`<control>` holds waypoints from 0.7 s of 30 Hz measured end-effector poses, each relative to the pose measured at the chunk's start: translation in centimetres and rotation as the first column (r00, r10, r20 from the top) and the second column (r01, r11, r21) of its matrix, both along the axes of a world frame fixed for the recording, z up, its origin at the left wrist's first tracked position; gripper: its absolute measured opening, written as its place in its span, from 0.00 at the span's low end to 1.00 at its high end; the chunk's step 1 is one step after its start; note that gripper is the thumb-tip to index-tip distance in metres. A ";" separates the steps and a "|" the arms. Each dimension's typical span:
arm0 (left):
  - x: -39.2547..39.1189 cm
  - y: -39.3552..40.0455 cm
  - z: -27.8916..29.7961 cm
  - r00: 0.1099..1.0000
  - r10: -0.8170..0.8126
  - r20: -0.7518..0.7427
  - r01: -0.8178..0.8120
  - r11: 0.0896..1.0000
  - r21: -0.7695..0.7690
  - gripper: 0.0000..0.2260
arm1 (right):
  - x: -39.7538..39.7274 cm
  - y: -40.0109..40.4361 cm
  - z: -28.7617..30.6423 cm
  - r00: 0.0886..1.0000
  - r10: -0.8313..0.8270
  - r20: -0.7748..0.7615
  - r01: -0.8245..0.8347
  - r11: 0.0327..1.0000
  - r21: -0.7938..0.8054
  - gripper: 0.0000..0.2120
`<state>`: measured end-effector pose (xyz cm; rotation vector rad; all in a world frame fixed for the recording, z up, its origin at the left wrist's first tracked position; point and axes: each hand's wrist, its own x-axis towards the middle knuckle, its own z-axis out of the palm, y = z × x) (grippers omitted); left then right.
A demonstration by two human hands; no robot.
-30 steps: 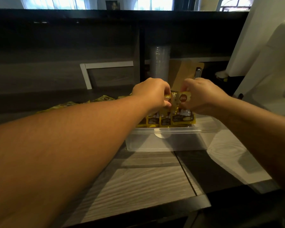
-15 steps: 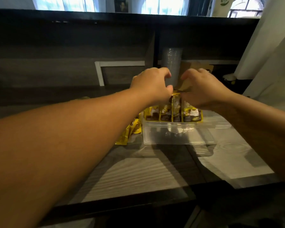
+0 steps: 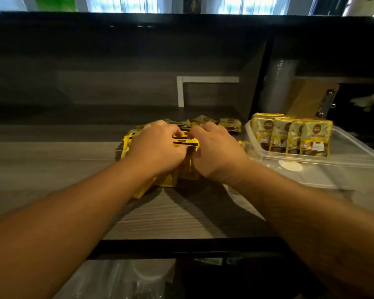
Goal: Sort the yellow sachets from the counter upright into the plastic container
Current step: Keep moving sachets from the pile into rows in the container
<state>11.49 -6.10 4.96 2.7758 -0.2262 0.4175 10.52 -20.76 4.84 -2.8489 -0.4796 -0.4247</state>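
Nearest the camera, two bare forearms reach forward over the front edge of the grey wood-grain bench [image 3: 156, 214]. Below that edge, a lower shelf holds clear plastic wrapping [image 3: 121, 281], too blurred to tell more.

The left hand [image 3: 158, 147] and the right hand [image 3: 216, 149] meet knuckle to knuckle over a loose pile of yellow sachets [image 3: 171, 180] lying flat on the bench. Both hands are curled closed, palms down. Between them they pinch one sachet [image 3: 186, 143], held edge-on so that only a thin yellow and dark strip shows; the left fingers grip its left part and the right thumb side closes on its right end. More of the pile spreads out under and beyond the hands, with a few flat packets [image 3: 229, 124] showing past the right knuckles.

Just right of the pile sits the clear plastic container [image 3: 354, 154], its near wall touching or almost touching the pile's edge; which one is unclear. Inside it, along the far left part, a row of sachets [image 3: 292, 134] stands upright, faces toward the camera, packed side by side. The rest of the container floor is bare.

Behind the container a stack of clear cups [image 3: 279, 87] rises in a sleeve, with a brown clipboard [image 3: 311, 98] leaning beside it. A white L-shaped bracket [image 3: 181, 91] is fixed to the dark back panel.
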 end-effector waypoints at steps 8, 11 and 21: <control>-2.0 4.0 -2.8 0.983 -0.138 -0.122 0.157 0.973 0.168 0.34 | -0.5 0.1 -2.5 0.988 0.132 -0.085 -0.139 0.987 -0.077 0.32; -1.8 3.6 -3.2 0.970 -0.173 -0.172 0.207 0.956 0.208 0.39 | -0.3 -0.2 -3.0 0.987 0.124 -0.102 -0.133 0.987 -0.089 0.36; -1.0 3.9 -4.5 0.968 -0.245 -0.043 0.249 0.960 0.131 0.37 | 0.4 -0.5 -3.3 0.994 0.009 0.113 -0.008 1.000 -0.013 0.31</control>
